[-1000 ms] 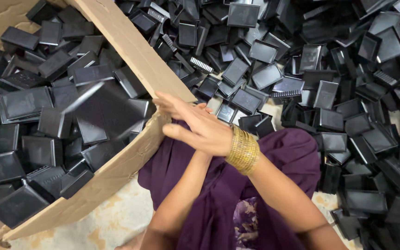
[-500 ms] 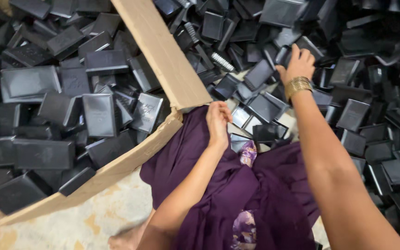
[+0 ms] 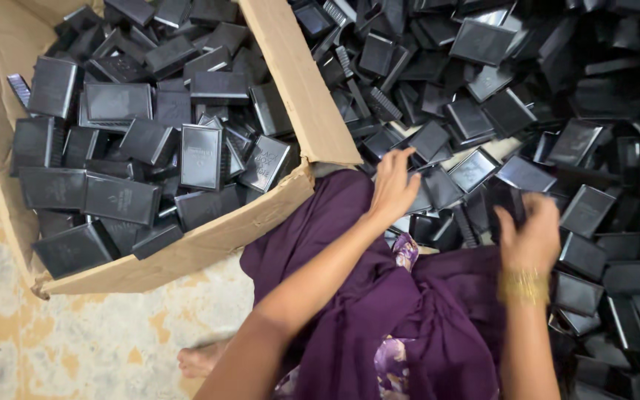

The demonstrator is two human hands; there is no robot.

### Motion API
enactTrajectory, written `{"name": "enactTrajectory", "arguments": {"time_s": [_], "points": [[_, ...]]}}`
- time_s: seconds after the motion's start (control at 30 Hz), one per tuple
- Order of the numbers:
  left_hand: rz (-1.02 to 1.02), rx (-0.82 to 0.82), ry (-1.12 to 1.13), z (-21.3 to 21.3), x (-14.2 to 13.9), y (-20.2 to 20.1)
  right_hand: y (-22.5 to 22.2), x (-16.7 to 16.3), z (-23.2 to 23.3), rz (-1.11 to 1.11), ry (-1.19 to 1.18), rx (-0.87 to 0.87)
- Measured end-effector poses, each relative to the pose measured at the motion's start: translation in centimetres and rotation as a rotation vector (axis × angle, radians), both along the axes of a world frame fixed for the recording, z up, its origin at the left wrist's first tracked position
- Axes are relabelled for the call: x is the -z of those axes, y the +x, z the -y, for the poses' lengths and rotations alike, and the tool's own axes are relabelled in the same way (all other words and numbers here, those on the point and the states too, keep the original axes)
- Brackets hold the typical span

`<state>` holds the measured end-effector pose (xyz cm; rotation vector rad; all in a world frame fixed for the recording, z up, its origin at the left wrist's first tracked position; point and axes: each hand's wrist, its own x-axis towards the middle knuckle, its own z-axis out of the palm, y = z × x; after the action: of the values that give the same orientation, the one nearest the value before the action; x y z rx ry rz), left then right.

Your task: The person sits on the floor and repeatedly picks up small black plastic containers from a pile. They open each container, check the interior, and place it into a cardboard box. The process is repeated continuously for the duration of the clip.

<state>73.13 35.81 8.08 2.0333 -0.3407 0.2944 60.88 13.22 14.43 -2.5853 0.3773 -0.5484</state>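
Two bare hands worked at the near edge of a deep heap of black plastic cases (image 3: 483, 44), just to the right of a cardboard box (image 3: 301, 81) that slanted across the scene. Hardly any open room remained on that side: the heap ran from the box's long right wall to the picture's edge, and purple cloth (image 3: 379, 311) over the lap filled the gap below the box's near corner. Bare patterned floor (image 3: 98, 341) lay open only below the box's front wall. Inside the box more black cases (image 3: 116, 104) lay stacked nearly to the rim.

Left hand (image 3: 392, 187) reached forward from the lap, wrist straight, fingers spread and resting on cases just right of the box's corner, gripping nothing clearly. Right hand (image 3: 531, 235), farther from the box and blurred, wore gold bangles (image 3: 524, 287); its fingers curled on a dark case (image 3: 505, 201), though the grip could not be told for certain.
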Motion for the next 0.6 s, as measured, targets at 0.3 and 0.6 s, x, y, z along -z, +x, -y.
{"name": "enactTrajectory", "arguments": {"time_s": [0.3,0.6], "points": [[-0.004,0.103,0.642,7.6,4.9,8.6,-13.0,-2.1,0.5,-0.236,-0.218,-0.182],[-0.243,0.326,0.153,0.6,-1.1,3.1,-12.6,-5.3,0.4,-0.121,0.393,0.086]]}}
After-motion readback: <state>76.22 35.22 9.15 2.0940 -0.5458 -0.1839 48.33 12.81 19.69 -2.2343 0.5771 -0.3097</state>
